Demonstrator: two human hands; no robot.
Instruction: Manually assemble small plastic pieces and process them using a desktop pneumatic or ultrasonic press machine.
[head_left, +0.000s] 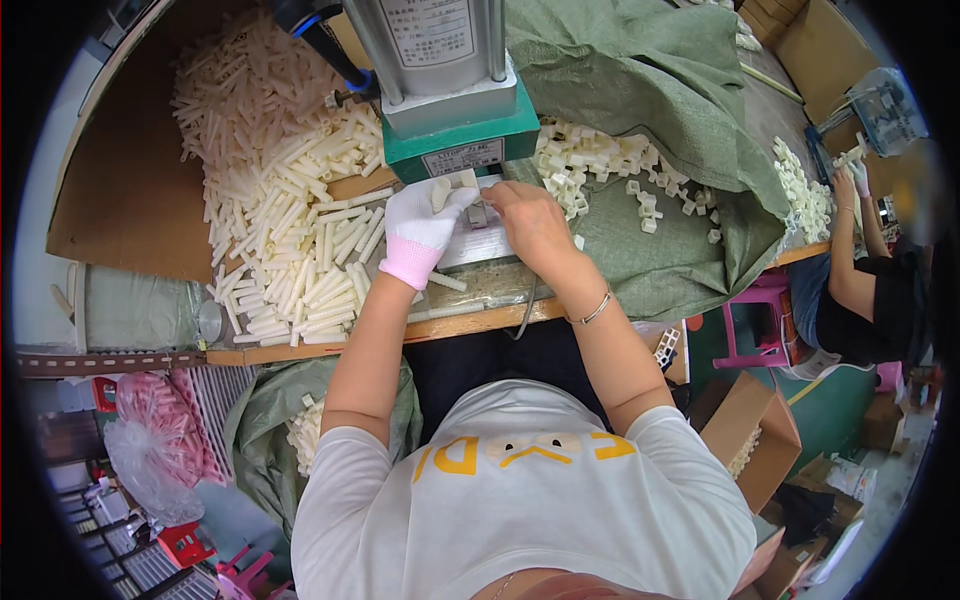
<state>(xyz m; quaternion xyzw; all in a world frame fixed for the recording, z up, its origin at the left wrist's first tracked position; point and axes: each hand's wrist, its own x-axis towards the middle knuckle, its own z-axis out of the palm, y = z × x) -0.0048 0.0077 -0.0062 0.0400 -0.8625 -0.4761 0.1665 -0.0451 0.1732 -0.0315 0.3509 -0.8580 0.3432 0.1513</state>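
Observation:
My left hand [418, 228], in a white glove with a pink cuff, is closed at the base of a bench press [462, 130] with a green block. A short cream plastic tube [440, 194] shows between its fingers. My right hand [532, 222], bare with a bracelet at the wrist, reaches the same spot from the right. Its fingertips are pinched together beside a small metal fixture [477, 216]; what they hold, if anything, is hidden. Under both hands lies a metal base plate [475, 248].
Cream ribbed tubes [300, 260] are heaped left, before a cardboard box wall [120, 170]. Small white square pieces [590, 160] lie right on a green sack [690, 250]. The wooden table edge [470, 322] runs close to me. A co-worker's arm [850, 240] is at far right.

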